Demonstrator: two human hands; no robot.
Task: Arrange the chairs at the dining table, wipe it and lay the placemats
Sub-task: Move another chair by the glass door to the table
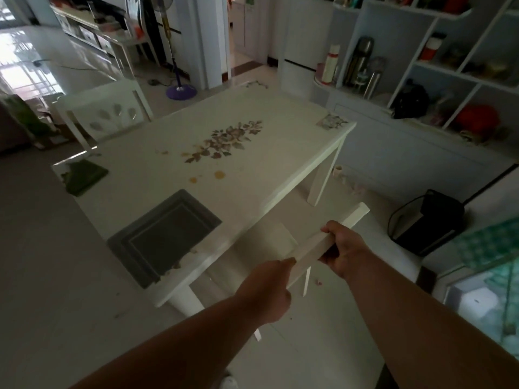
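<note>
Chairs were the stage in hand, to judge by the grip: both hands were closed around the top rail of a white chair (331,242) at about 5 o'clock from the tabletop's middle, the left hand (266,293) on the nearer end of the rail and the right hand (341,248) further along it. That chair's seat sat partly under the near edge of the tabletop (280,113), though how squarely it was tucked in could not be told. A second white chair (104,113) stood against the far-left side, at about 10 o'clock, its back close to the edge. Wiping looked not yet done: two orange stains (206,176) lay just below the floral print in the centre, and crumbs or petals dotted the near-left corner. A green cloth (84,178) rested on the left edge at 9 o'clock, ready for that step by the look of it. Only one grey placemat (165,234) lay on the surface, at 7 o'clock; any others were out of sight. By that reckoning the job was in its early part, with wiping and most of the mat-laying left.
</note>
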